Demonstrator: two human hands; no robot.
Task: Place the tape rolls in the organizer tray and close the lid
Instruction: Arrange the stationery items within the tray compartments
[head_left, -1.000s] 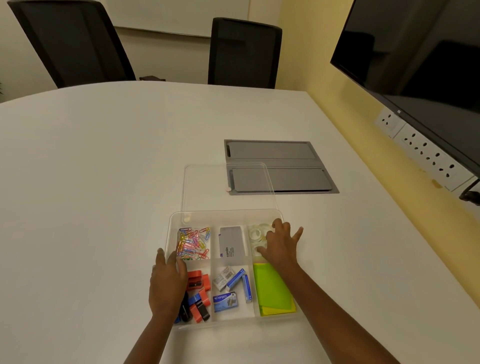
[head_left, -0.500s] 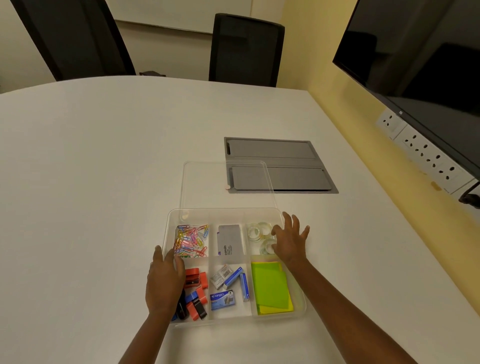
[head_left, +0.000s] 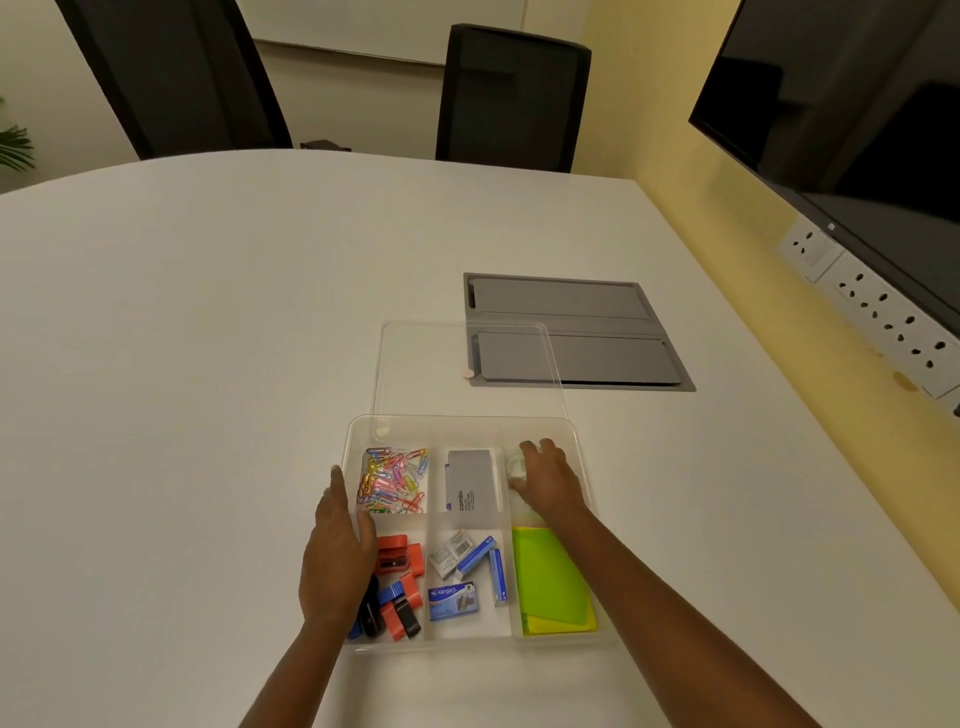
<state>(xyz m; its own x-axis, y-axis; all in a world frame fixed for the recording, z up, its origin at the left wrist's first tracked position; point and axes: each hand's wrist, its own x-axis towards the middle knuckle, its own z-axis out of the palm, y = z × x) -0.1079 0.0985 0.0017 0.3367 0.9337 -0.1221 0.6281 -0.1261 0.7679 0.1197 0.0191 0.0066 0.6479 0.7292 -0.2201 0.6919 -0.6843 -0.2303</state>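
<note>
A clear organizer tray (head_left: 582, 441) lies on the white table in front of me. Its clear lid (head_left: 415, 374) lies flat on the table just behind it. My right hand (head_left: 550, 483) is in the tray's back right compartment, fingers curled over the clear tape rolls (head_left: 514, 462), which are mostly hidden under it. Whether it grips a roll I cannot tell. My left hand (head_left: 337, 556) rests flat on the tray's left rim, over the front left compartment.
The tray also holds coloured paper clips (head_left: 392, 480), a grey box (head_left: 470, 488), red and blue sharpeners (head_left: 400, 561), staple boxes (head_left: 467, 571) and green sticky notes (head_left: 550, 582). A grey cable hatch (head_left: 576, 332) sits behind. Two chairs stand beyond; a screen (head_left: 857, 104) hangs right.
My right hand moved from the tray's right rim back over the tape rolls in the back right compartment, and its fingers curled. My left hand stayed on the left rim.
</note>
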